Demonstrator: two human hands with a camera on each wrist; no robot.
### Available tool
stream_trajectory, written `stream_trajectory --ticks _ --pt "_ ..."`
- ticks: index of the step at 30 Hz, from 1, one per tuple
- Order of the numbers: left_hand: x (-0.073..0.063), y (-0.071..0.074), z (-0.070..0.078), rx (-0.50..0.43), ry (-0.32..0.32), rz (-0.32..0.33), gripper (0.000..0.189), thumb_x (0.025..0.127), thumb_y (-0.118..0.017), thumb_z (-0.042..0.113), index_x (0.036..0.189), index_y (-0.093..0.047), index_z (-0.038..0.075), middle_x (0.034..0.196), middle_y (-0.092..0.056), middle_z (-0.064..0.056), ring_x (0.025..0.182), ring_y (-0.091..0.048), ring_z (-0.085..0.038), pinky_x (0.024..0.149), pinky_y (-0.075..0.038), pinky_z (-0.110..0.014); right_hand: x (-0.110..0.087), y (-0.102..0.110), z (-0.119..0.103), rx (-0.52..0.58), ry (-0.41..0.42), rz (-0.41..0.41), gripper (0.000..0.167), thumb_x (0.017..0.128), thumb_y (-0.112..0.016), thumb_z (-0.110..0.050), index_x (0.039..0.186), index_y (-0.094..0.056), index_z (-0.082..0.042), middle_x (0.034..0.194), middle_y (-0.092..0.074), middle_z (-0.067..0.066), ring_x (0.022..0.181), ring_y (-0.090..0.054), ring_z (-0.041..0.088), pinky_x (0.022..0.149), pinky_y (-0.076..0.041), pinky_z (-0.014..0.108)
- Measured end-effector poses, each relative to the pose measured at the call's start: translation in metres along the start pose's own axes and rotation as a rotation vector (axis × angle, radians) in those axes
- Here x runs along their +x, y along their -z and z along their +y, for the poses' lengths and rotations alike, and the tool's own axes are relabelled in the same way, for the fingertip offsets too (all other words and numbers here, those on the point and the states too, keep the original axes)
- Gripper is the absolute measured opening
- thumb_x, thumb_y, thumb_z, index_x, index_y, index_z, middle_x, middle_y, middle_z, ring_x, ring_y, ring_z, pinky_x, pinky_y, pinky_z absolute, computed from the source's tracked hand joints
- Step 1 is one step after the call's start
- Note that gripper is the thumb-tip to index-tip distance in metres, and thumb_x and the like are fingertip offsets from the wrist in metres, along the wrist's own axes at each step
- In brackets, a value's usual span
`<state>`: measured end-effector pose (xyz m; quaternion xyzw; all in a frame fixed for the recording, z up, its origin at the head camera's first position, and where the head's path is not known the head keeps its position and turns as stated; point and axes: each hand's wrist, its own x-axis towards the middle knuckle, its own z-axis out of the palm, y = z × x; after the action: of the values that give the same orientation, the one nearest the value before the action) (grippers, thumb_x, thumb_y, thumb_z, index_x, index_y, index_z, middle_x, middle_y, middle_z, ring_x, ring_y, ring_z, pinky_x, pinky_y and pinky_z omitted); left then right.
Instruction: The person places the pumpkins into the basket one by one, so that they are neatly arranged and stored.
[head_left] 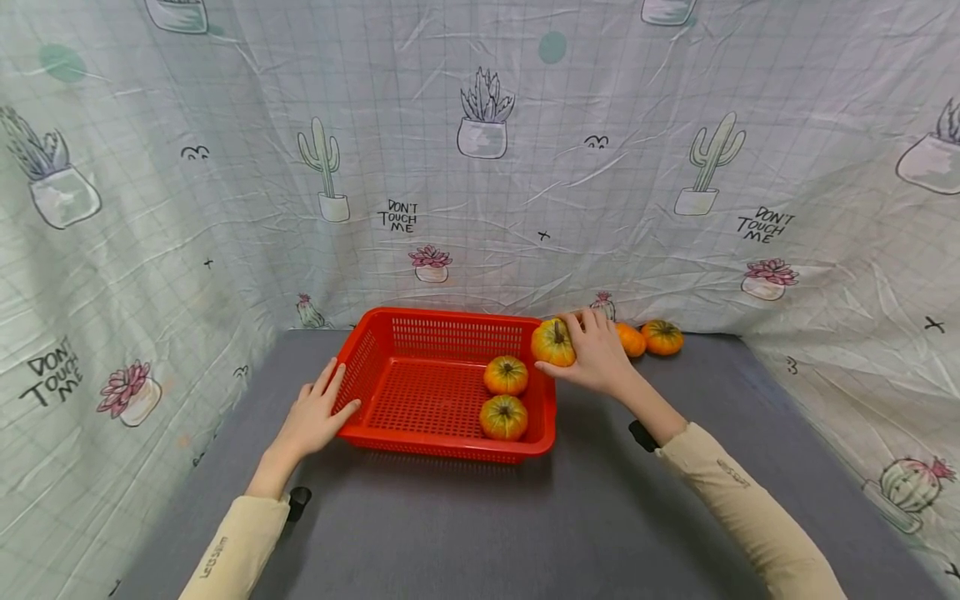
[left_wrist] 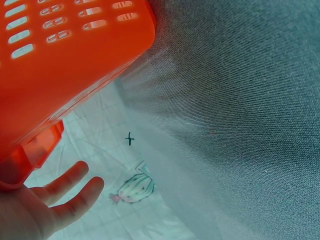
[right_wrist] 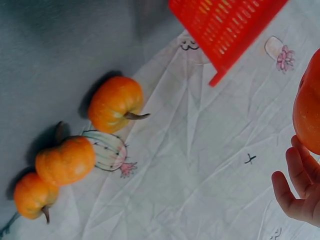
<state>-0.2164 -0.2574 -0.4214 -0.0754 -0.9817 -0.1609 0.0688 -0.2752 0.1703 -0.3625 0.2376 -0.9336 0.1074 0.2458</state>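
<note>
A red plastic basket (head_left: 435, 442) with slotted walls stands on the grey table. My left hand (head_left: 313, 417) rests on its left rim, fingers extended and thumb spread; the left wrist view shows two fingers (left_wrist: 80, 200) reaching past the basket's edge. Over the right rim, my right hand (head_left: 596, 354) grips a small yellow-orange pumpkin (head_left: 553, 343) with a short stem. Only part of that pumpkin (right_wrist: 309, 107) enters the right wrist view. Inside the basket, along its right side, sit two more pumpkins, one farther back (head_left: 506, 376) and one nearer (head_left: 504, 417).
Three orange pumpkins lie on the table beside the curtain in the right wrist view: one (right_wrist: 116, 104), a second (right_wrist: 65, 160) and a third (right_wrist: 35, 196). A pale curtain (head_left: 525, 192) printed with potted plants encloses the table (head_left: 465, 533) at the back and sides.
</note>
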Motion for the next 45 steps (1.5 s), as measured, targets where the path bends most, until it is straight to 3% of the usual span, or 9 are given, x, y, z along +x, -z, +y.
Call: stream_trajectory --ticks 9,20,34,45 --pt "0.000 0.001 0.001 0.006 -0.003 -0.004 0.073 0.088 -0.047 0.040 0.142 -0.018 0.001 0.148 -0.013 -0.019 0.114 -0.032 -0.044 0.087 -0.033 -0.060 0.015 0.005 -0.013 -0.018 0.026 0.020 0.078 0.065 -0.063 -0.063 0.118 -0.047 -0.008 0.099 -0.047 0.016 0.092 -0.042 0.031 0.079 -0.035 0.046" --pt "0.000 -0.001 0.000 0.014 -0.014 -0.001 0.073 0.088 -0.047 0.039 0.142 -0.017 0.000 0.148 -0.013 -0.020 0.112 -0.033 -0.045 0.085 -0.035 -0.059 0.051 0.014 -0.040 0.024 0.064 0.084 0.081 0.065 -0.065 -0.060 0.122 -0.044 -0.007 0.101 -0.046 0.016 0.092 -0.042 0.031 0.077 -0.037 0.045" --pt "-0.001 -0.001 0.000 0.003 -0.002 0.004 0.073 0.088 -0.048 0.038 0.142 -0.017 0.000 0.148 -0.013 -0.019 0.114 -0.032 -0.044 0.087 -0.033 -0.060 0.084 0.005 -0.077 0.146 -0.021 0.029 0.084 0.066 -0.063 -0.062 0.123 -0.043 -0.004 0.106 -0.043 0.015 0.097 -0.041 0.028 0.083 -0.036 0.043" --pt "-0.001 -0.002 0.001 0.000 -0.001 -0.001 0.072 0.088 -0.047 0.040 0.142 -0.017 0.001 0.148 -0.013 -0.019 0.114 -0.032 -0.044 0.087 -0.032 -0.060 0.104 -0.022 -0.095 0.166 -0.131 -0.040 0.086 0.065 -0.058 -0.069 0.126 -0.039 -0.010 0.110 -0.042 0.013 0.101 -0.038 0.026 0.079 -0.032 0.041"
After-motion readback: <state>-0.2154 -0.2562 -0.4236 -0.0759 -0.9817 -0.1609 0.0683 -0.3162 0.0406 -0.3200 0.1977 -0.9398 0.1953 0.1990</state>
